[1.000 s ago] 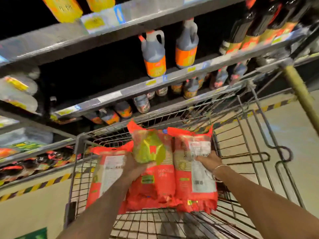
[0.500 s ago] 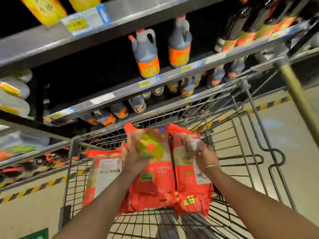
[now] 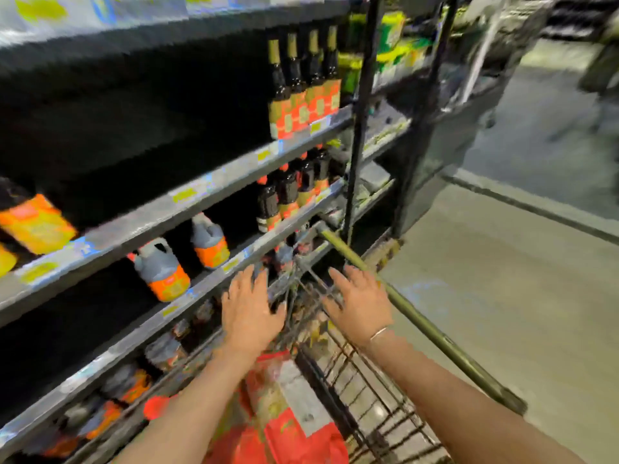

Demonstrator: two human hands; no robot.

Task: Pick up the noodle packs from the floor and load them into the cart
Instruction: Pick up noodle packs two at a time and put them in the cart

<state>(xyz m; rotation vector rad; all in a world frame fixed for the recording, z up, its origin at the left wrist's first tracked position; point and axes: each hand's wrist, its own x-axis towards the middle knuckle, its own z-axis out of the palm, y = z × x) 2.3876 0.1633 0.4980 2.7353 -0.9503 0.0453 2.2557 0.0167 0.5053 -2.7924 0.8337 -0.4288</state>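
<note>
A: Well, what fills most of the view?
B: The long grey metal store shelving (image 3: 187, 209) on the left, carrying dark sauce jugs with orange labels (image 3: 162, 271) and, higher up, tall dark glass bottles with orange-and-gold labels (image 3: 303, 92). To the right lies the pale concrete floor (image 3: 502, 296)

A: And the cart?
B: The dark wire shopping cart (image 3: 368, 396) sits just beside the shelving, its olive-green handle bar (image 3: 422, 323) running diagonally on the right

A: Where are the noodles?
B: The red plastic noodle packs with white labels (image 3: 288, 416) lie inside the cart's basket, below the forearms. The picture is blurred, so I cannot count them

A: The hands?
B: The left hand (image 3: 249, 311) hangs over the cart with fingers spread and straight, its grip holding nothing. The right hand (image 3: 360, 304), with a thin bracelet at the wrist, is likewise spread and empty, just beside the handle bar. Both are clear of the packs
</note>
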